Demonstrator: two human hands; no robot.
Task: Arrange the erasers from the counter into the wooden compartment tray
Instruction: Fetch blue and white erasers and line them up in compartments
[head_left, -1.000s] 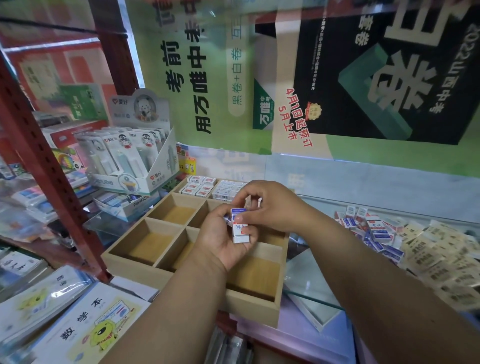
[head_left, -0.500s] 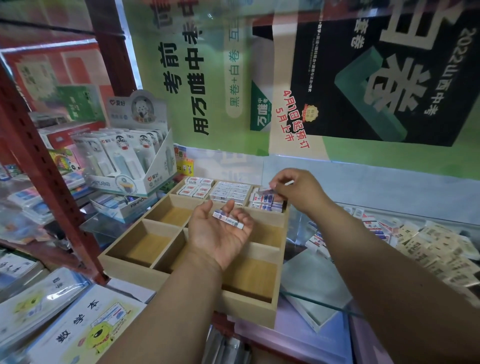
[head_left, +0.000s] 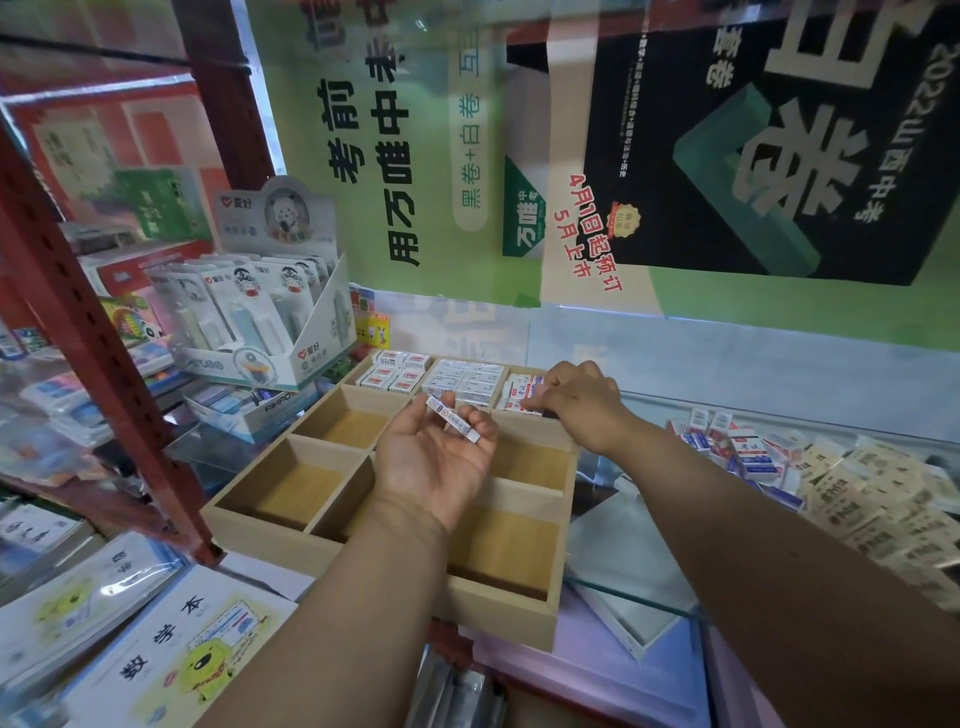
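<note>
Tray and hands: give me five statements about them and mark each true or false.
1. The left hand lies palm up with an eraser on its fingers. True.
2. The right hand is at the tray's far right compartment. True.
3. All compartments of the tray hold erasers. False: only the far row is stocked; the nearer ones show bare wood.
4. Loose erasers lie on the counter to the right of the tray. True.
5. The left hand hangs over the loose erasers. False: it is over the tray's middle.
</note>
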